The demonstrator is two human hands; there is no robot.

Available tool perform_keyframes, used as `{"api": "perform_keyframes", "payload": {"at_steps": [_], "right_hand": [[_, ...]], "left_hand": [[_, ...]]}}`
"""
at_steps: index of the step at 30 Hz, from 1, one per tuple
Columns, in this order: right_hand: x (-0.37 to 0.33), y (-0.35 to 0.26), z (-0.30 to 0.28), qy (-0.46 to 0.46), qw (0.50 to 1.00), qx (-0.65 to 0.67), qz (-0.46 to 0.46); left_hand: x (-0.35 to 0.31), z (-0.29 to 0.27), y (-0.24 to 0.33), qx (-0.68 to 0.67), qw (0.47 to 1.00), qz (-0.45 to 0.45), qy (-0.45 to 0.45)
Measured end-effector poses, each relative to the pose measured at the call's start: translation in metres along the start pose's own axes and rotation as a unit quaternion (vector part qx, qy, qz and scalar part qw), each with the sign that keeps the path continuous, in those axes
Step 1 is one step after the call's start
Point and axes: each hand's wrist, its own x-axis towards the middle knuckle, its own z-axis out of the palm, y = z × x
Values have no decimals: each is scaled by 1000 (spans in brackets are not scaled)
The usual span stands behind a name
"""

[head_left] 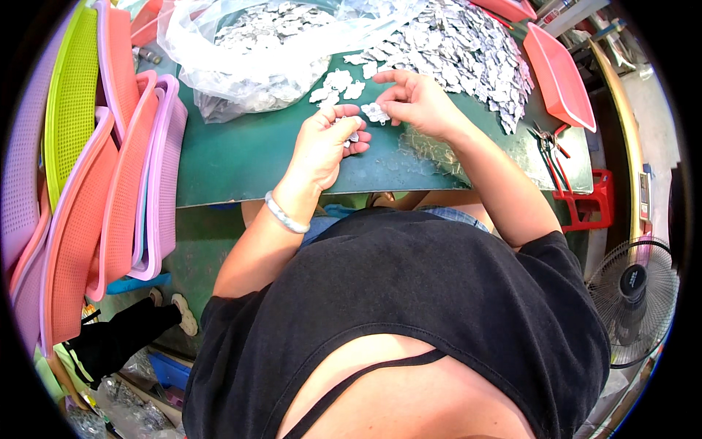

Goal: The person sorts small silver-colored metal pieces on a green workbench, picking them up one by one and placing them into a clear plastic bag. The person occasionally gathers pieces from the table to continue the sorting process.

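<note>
Cloth of a black shirt fills the lower middle, nearest the camera, with both bare forearms reaching forward from it over a green counter. On the left wrist is a pale, mottled bracelet. The left hand is curled, its thumb pressing a few small flat pieces against the fingers. Just beside it, the right hand pinches one white wavy-edged piece at its thumb, with the forefinger stretched out above. A yellowed, scuffed patch marks the counter under the right forearm. Red-handled pliers lie near the counter's right edge. Just beyond the hands, a loose cluster of similar white pieces lies flat on the counter. Behind that, at left, sits a clear plastic bag full of pieces; at right spreads a large grey-white heap, with a pink tray beside it. Stacked baskets in purple, lime and coral line the left side. Farther out are a red stool and a fan at right, and another person's dark-trousered legs at lower left.
</note>
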Motion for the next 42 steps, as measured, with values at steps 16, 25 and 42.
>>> {"api": "perform_keyframes", "payload": {"at_steps": [16, 25, 42], "right_hand": [[30, 6, 10, 35, 875, -406, -259], [23, -3, 4, 1, 991, -105, -80], [57, -11, 22, -25, 884, -415, -215]], "left_hand": [[0, -2, 1, -64, 998, 6, 6], [-2, 0, 2, -79, 997, 18, 17], [-3, -4, 1, -99, 995, 25, 0]]}}
